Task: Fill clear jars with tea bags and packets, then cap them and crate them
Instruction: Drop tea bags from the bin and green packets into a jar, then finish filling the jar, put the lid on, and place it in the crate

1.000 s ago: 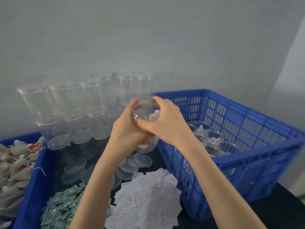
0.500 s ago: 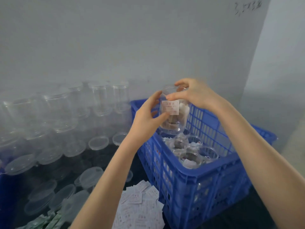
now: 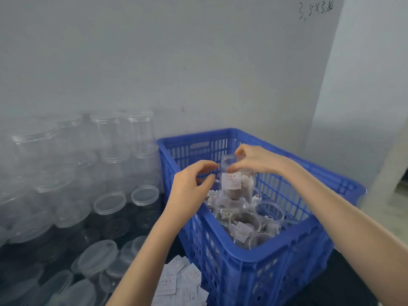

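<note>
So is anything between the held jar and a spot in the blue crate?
Yes. The filled jar, held at its top by the right hand, hangs right above jars already in the crate; the blue crate looks nearly full.

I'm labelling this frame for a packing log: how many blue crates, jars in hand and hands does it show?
blue crate: 1
jar in hand: 1
hands: 2, the left hand and the right hand, which grips the jar's top
Total: 4

Right grip (image 3: 254,160) pinching, left grip (image 3: 189,186) loosely curled
</note>
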